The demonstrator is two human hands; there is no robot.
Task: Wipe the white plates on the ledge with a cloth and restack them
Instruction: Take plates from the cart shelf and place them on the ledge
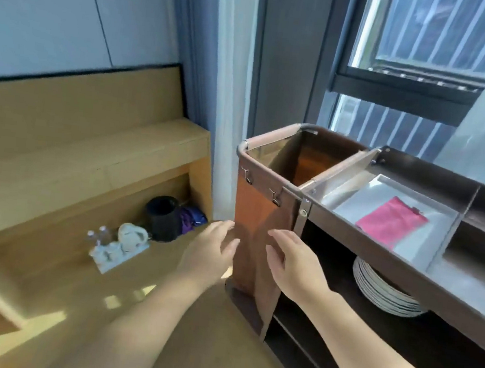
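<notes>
A stack of several white plates (383,290) sits on the middle shelf of a brown service cart (408,257), at the right. A pink cloth (391,220) lies flat in a metal tray (443,212) on the cart's top. My left hand (209,252) and my right hand (292,262) hover side by side in mid-air before the cart's brown laundry bag (258,216), fingers relaxed, holding nothing. Both hands are well left of the plates and below the cloth.
On the wooden ledge (46,252) at the left stand a black bin (163,218), a white kettle set (121,245) with small bottles, and something purple. A curtain (230,91) and a window (416,52) lie behind the cart.
</notes>
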